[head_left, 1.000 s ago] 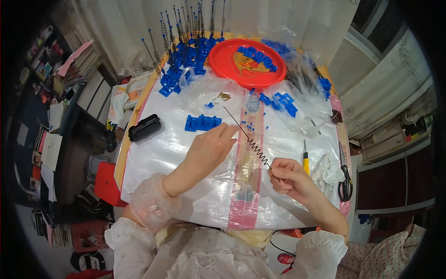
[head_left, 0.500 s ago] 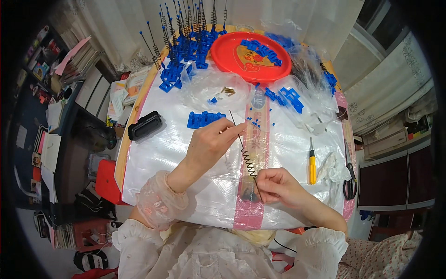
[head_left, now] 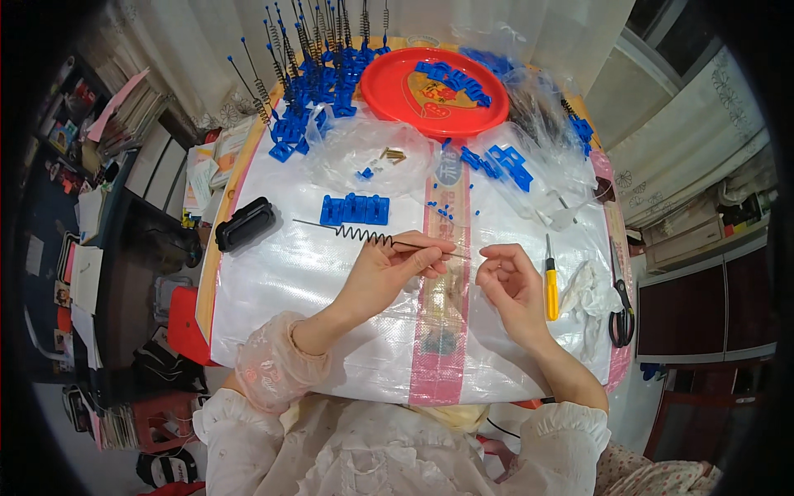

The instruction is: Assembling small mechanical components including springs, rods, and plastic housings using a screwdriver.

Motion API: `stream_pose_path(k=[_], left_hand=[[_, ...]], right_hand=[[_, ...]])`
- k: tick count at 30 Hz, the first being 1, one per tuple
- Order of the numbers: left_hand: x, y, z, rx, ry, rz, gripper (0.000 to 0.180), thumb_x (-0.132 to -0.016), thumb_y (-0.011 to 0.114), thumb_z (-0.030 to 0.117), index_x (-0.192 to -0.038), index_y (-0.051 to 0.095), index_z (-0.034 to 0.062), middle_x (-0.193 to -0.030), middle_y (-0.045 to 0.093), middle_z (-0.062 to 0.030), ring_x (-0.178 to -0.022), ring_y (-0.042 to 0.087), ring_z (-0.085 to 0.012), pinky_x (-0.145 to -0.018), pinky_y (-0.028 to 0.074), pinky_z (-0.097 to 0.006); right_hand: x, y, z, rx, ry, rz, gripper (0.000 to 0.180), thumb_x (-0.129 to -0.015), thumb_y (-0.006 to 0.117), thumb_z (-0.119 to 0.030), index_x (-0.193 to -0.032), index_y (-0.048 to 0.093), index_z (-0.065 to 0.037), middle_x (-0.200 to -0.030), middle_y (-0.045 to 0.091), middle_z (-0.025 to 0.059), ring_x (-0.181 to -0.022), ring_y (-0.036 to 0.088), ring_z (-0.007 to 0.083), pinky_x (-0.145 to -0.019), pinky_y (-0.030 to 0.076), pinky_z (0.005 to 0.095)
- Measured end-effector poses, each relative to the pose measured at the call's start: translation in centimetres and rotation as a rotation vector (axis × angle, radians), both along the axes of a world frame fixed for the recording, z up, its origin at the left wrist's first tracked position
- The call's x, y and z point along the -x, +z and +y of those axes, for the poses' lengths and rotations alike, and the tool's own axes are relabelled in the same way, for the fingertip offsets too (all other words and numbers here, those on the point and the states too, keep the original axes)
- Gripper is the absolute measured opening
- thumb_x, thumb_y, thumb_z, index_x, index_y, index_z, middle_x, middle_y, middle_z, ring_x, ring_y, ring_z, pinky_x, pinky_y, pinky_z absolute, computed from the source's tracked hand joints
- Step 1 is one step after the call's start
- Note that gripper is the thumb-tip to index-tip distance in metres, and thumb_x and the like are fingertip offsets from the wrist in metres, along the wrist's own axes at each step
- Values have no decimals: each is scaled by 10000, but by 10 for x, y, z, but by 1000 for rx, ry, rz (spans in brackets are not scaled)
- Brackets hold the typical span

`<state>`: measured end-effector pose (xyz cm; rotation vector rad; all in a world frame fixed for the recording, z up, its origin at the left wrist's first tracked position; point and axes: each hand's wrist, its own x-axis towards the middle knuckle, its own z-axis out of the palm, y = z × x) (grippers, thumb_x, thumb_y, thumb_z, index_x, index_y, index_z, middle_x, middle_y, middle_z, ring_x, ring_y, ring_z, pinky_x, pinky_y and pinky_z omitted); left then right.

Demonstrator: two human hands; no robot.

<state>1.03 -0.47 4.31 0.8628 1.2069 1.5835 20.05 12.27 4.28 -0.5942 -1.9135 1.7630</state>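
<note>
My left hand (head_left: 383, 279) pinches a black coil spring (head_left: 357, 235) by one straight end. It lies almost level, with its coils to the left of my fingers and a thin tip poking out to the right. Just right of that tip, apart from it, my right hand (head_left: 514, 289) is half curled with thumb and fingers parted, and nothing shows in it. A blue plastic bracket piece (head_left: 356, 210) lies just beyond the spring. Small blue caps (head_left: 444, 212) are scattered on the sheet ahead of my hands.
Finished-looking blue bases with upright springs (head_left: 318, 83) crowd the far left. A red tray (head_left: 389, 116) holds blue parts. Brass pins (head_left: 394, 154) rest on a plastic bag. A yellow-handled screwdriver (head_left: 552, 289), crumpled tissue (head_left: 583, 298) and scissors (head_left: 622, 318) lie right; a black case (head_left: 246, 225) lies left.
The spring has swung from slanting between both hands to nearly level in my left hand. My right hand has let go of its lower end and moved up and slightly right.
</note>
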Motion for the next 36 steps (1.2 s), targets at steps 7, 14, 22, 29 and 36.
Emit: stream_pose_path(k=[7,14,22,29,36], left_hand=[[-10,-7,-1,158,-122,-6,197,-995,597,105,-1134,707,19,-998,682,-16,-830,617,-69,-731,522,-223],[-14,-19,-1,79,-134,101,199,-976,633,126,-1141,717,54,-914,684,-7,-784,616,-55,-640,487,-208],[-10,-22,3,53,-24,-121,231,-956,644,53,-1174,603,-10,-937,692,-73,-881,676,-92,-673,523,-202],[-5,-29,5,-33,18,-71,106,-965,611,18,-1062,596,-21,-968,675,-98,-890,685,-138,-765,568,-250],[1,-31,6,-119,190,17,84,-993,568,40,-1051,580,-21,-985,660,-97,-885,674,-150,-800,559,-268]], right_hand=[[-1,-7,-2,-242,-24,-35,176,-872,699,-16,-1043,660,-28,-830,552,-7,-675,491,40,-571,377,196],[1,-7,-4,-348,2,-49,87,-860,711,-21,-947,699,-19,-813,547,10,-654,483,62,-565,369,219],[4,-16,-3,-53,-25,-40,66,-894,669,13,-959,670,7,-870,538,6,-783,501,76,-663,435,230],[2,-21,0,-55,-22,-80,72,-905,659,9,-976,666,2,-897,521,1,-811,485,74,-692,457,216],[-8,14,17,-170,-496,141,133,-955,616,-81,-1083,623,-49,-897,548,-23,-789,479,21,-545,359,184]])
